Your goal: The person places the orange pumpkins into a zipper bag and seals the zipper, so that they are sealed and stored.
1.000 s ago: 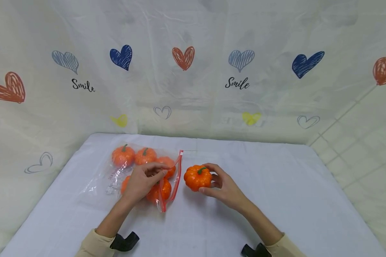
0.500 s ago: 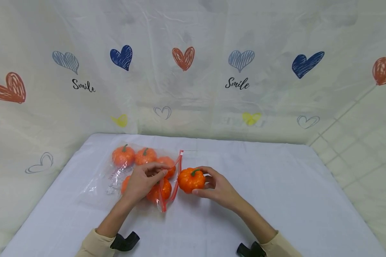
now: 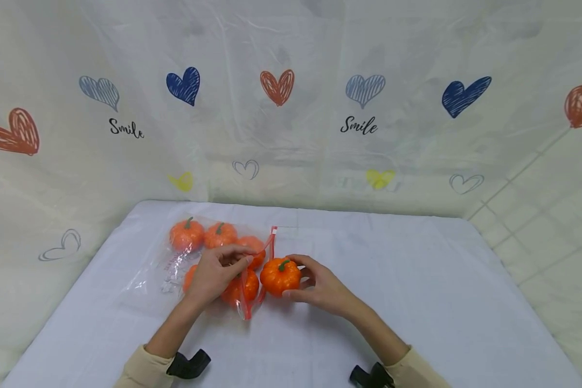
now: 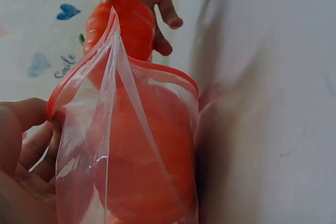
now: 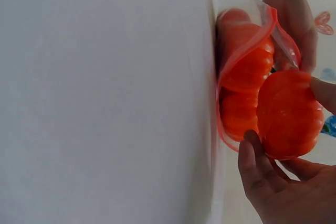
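Note:
A clear zip bag [image 3: 150, 280] with a red zip edge lies on the left half of the table, several orange toy pumpkins [image 3: 186, 235] inside it. My left hand [image 3: 218, 272] pinches the upper edge of the bag's mouth, and in the left wrist view the red rim [image 4: 173, 72] stands lifted and parted. My right hand [image 3: 322, 285] grips another small orange pumpkin [image 3: 280, 277] with a green stem, fingers behind and thumb in front. That pumpkin is right at the bag's mouth, overlapping the red edge. In the right wrist view the pumpkins inside [image 5: 244, 61] show through the opening.
A white cloth covers the table [image 3: 417, 280]. Behind it hangs a pale sheet [image 3: 310, 140] printed with hearts and the word Smile. Black wrist-camera mounts [image 3: 189, 365] are worn below both sleeves.
My right hand has carried its pumpkin left and slightly nearer to me, from beside the bag to its mouth. The left hand and the bag have stayed put.

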Motion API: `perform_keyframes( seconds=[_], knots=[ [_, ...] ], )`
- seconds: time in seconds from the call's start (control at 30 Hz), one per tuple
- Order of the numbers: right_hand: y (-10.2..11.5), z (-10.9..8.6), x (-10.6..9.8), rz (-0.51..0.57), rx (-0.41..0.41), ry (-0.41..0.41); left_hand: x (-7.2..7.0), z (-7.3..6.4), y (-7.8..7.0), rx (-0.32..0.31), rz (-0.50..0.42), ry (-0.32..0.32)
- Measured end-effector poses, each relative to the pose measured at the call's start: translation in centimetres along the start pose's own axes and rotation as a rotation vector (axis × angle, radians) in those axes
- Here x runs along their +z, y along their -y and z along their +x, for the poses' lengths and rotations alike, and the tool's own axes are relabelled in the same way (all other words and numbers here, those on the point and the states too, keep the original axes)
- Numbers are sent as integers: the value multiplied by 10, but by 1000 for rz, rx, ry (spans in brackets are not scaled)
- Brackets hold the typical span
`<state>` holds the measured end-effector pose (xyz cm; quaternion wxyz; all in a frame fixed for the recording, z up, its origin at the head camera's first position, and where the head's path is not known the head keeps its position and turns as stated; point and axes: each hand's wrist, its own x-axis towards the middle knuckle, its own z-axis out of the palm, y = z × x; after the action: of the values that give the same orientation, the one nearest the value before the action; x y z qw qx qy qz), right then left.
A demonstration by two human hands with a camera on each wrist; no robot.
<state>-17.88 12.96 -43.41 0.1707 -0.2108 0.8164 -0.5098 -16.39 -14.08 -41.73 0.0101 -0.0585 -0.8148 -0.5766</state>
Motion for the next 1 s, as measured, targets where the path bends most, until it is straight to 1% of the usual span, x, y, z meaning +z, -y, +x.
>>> perform_keyframes(
  seconds=[0.17,0.43,0.63,0.83,1.0],
  knots=[
    [0,1,5,-1,14,33,0,-1,1,-2,2,-1],
    [1,1,9,-7,-22,50,1,-1,0,-7,2,-7],
    [2,2,11,-5,-38,54,1,-1,-1,7,14,-19],
    [2,2,11,-40,-13,51,2,-2,-1,-3,27,-33],
    [2,3,13,-66,-6,59,2,-1,-1,11,16,-32]
  ],
)
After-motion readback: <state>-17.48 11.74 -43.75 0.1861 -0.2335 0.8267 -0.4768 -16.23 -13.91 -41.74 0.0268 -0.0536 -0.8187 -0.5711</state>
